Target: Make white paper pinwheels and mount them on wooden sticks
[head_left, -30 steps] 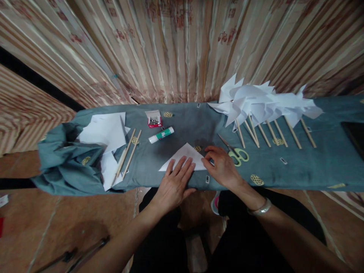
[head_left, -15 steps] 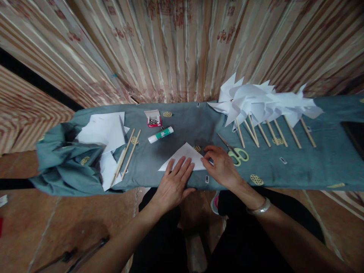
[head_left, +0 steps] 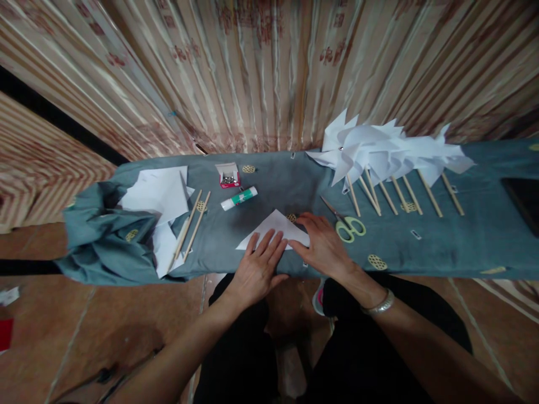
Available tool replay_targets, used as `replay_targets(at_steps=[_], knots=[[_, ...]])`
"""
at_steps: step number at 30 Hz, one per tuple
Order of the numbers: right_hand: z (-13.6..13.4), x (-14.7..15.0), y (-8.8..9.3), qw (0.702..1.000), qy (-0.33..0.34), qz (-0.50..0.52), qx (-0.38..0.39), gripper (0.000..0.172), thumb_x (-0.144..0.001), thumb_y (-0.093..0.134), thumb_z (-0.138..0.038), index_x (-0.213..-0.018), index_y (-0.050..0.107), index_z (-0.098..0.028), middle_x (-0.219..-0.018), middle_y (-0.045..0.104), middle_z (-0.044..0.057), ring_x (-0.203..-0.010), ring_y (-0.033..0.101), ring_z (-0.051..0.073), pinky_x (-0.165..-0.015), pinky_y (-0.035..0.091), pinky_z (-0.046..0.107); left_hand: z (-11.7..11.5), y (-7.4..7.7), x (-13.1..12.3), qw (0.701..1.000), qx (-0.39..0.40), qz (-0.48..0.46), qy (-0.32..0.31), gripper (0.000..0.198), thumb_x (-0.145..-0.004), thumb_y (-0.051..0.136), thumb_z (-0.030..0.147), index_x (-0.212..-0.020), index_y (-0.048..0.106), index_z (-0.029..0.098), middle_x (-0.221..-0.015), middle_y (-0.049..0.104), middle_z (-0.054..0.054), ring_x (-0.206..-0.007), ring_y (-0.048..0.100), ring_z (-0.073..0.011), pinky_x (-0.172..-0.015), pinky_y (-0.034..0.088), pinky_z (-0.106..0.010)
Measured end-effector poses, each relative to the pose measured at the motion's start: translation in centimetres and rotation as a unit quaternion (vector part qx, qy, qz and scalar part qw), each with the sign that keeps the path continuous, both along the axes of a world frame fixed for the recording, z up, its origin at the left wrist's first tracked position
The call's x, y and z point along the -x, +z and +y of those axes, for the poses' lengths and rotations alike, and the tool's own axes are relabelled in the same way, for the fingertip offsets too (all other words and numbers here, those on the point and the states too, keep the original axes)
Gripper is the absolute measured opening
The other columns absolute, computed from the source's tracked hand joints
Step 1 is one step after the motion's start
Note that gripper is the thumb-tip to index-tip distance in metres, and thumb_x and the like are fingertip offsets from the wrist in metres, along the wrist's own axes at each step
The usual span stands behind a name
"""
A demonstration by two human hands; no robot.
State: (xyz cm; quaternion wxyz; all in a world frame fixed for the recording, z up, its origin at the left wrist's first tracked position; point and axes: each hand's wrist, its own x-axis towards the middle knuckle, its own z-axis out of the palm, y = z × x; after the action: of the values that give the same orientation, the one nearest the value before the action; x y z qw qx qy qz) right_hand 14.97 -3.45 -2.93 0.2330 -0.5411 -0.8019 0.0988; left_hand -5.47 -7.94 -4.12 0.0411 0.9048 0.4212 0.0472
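A sheet of white paper (head_left: 274,222), folded into a triangle with its tip pointing away from me, lies on the cloth-covered table. My left hand (head_left: 257,268) rests flat on its lower edge with the fingers spread. Over the right corner is my right hand (head_left: 322,241), its thumb on the paper near the left fingertips and its forefinger apart at the slanting edge. Just right of that hand lie scissors (head_left: 348,227) with light green handles. Beyond the paper are a glue stick (head_left: 239,198) and a small red-and-white box (head_left: 228,175) of metal pins.
Several white paper pinwheels (head_left: 391,146) on wooden sticks lie in a row at the back right. On the left are loose white sheets (head_left: 158,191) and wooden sticks (head_left: 197,224). A dark flat object (head_left: 524,199) sits at the right edge. A pleated curtain (head_left: 269,73) hangs behind the table.
My right hand has shifted left along the paper, its thumb sliding from the right corner toward my left fingers. My left hand stays pressed on the paper.
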Motion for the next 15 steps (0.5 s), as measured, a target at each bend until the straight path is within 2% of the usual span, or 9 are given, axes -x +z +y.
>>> replay_targets(at_steps=[4,15], knots=[[-0.41,0.22,0.16,1.000,0.004,-0.006,0.020,0.049,-0.079,0.069,-0.033,-0.120,0.061,-0.006,-0.128,0.061,0.021,-0.114,0.056,0.036,-0.100,0.046,0.050,-0.06,0.31,-0.07,1.000,0.004,0.009,-0.001,0.075,-0.092,0.050,0.055,-0.150,0.031,0.011,-0.158,0.032,-0.016,-0.149,0.022,-0.0323,-0.120,0.016,-0.056],[-0.62,0.86,0.60,0.998,-0.017,-0.033,0.050,0.050,-0.080,0.064,-0.036,-0.122,0.060,-0.008,-0.135,0.056,0.020,-0.117,0.052,0.037,-0.097,0.045,0.050,-0.17,0.70,-0.36,0.999,0.013,0.033,0.001,0.080,-0.092,0.048,0.058,-0.150,0.029,0.008,-0.158,0.030,-0.018,-0.149,0.022,-0.0330,-0.119,0.015,-0.058]])
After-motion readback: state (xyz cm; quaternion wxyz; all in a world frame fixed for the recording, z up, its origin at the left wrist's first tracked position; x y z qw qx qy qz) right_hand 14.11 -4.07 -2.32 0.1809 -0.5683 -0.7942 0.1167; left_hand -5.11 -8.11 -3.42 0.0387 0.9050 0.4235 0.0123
